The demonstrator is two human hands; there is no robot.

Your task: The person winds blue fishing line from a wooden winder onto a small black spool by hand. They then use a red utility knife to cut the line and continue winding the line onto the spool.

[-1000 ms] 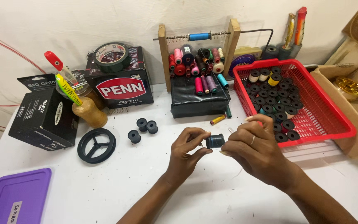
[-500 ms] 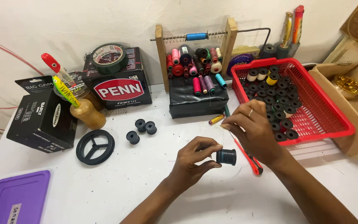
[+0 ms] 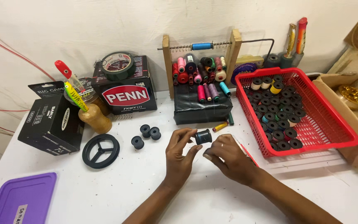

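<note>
Purple plastic, flat and smooth, is showing at the far left as a lid (image 3: 21, 199), lying well apart from the fingers. Beyond it, matt black cardboard boxes (image 3: 52, 124) are standing beside a round tan jar (image 3: 94, 119) holding striped fishing lures. A black spoked plastic ring (image 3: 100, 150) is lying flat on the white tabletop (image 3: 104, 191), and three small empty black bobbins (image 3: 146, 135) are sitting just left of the left hand's fingertips.

The left hand (image 3: 178, 157) is pinching a small black spool (image 3: 203, 136) between thumb and forefinger, its fingers clamped on one flange, keeping it lifted just above the table. The right hand (image 3: 228, 157) is resting close under the spool, fingers curled together near its lower edge; whether they are touching it I cannot tell.

Past the fingertips, a glossy black block (image 3: 201, 110) is carrying slim thread cones of many colours under a wooden rack with a wire spring. To the right of the fingers, a red slotted plastic basket (image 3: 332, 124) is holding rows of round spools, mostly black.
</note>
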